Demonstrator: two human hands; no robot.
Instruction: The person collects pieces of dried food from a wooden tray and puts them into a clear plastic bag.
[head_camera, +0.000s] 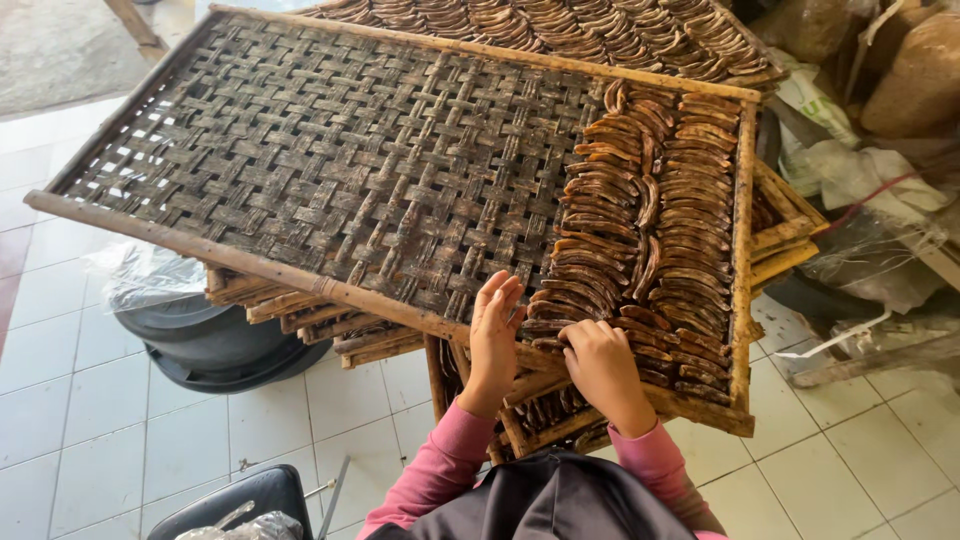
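single head view, looking steeply down, close over woven tray (300, 170) and hands

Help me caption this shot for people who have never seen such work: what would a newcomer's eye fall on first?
First, the big woven bamboo tray that fills the middle of the view, bare over most of its weave. Next, the tight rows of brown curved slices packed along its right end. At the near edge, the left hand and the right hand, in pink sleeves, rest at the edge of those rows, above a stack of similar trays.
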